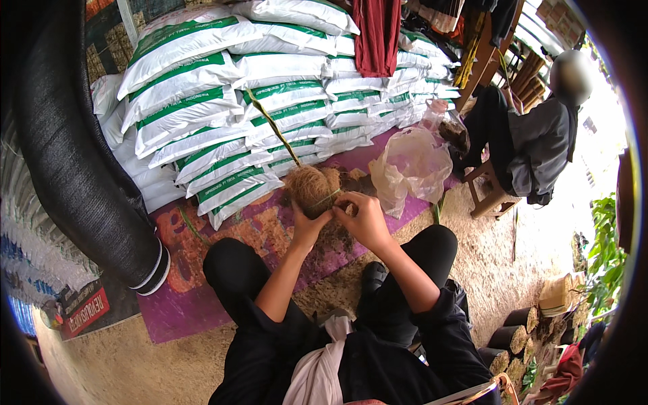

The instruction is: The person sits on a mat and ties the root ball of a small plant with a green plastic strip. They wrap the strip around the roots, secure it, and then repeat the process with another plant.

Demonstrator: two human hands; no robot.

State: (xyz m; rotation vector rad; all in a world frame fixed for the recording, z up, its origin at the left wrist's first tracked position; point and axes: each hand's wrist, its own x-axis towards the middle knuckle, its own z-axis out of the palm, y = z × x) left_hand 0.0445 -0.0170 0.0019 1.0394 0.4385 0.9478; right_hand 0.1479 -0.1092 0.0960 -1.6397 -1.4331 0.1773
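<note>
A round ball of brown coconut fibre sits in front of me, with a long yellow-green and dark plant stem rising from its top and leaning left. My left hand is closed around the ball's lower side. To the right of it, my right hand pinches a thin greenish string that lies across the fibre. The fingertips of both hands nearly meet at the ball's near side. Dark loose soil or fibre lies beneath my hands, partly hidden by them.
White and green sacks are stacked beyond the purple mat. A clear plastic bag rests right of the ball. A black roll stands at left. Another person sits on a wooden stool at right.
</note>
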